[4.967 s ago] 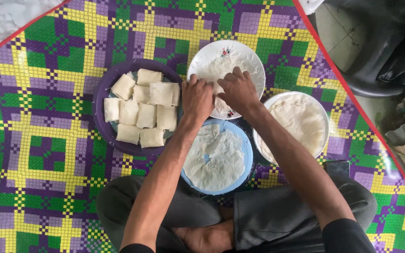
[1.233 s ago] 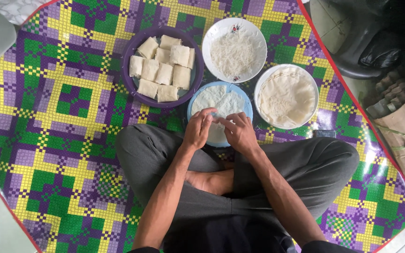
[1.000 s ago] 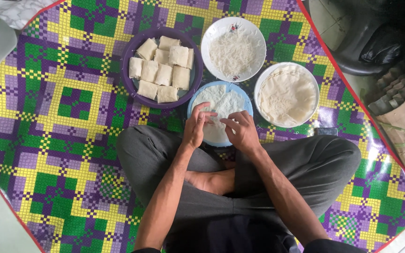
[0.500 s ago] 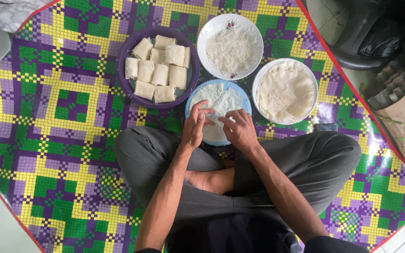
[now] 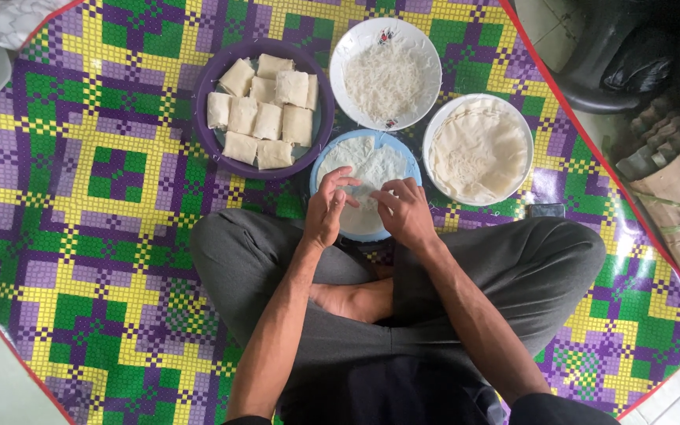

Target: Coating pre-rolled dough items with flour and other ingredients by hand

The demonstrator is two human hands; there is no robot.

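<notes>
The person sits cross-legged on a woven plastic mat of green, yellow and purple checks, grey trouser legs folded close under the camera. Both forearms reach forward to a blue plate just in front of the knees.

The left hand hangs over the near left part of that plate, fingers curled inward with the tips pinched lightly at the thin white wrapper sheet lying on it. The right hand sits beside it, fingers bent down onto the same sheet's near edge. Whether either hand has the sheet lifted or only presses on it cannot be told, since the fingers cover the contact.

To the right, touching the blue plate's rim, a white bowl holds a stack of round wrappers. Beyond the plate, a white dish carries fine white noodles. To the far left, a purple bowl is packed with folded square parcels.

The sheet looks very thin, so the likely trouble is a tear if the fingertips pull unevenly, or the edge sticking to the plate. The dishes stand crowded rim to rim; a careless wrist could nudge one.
</notes>
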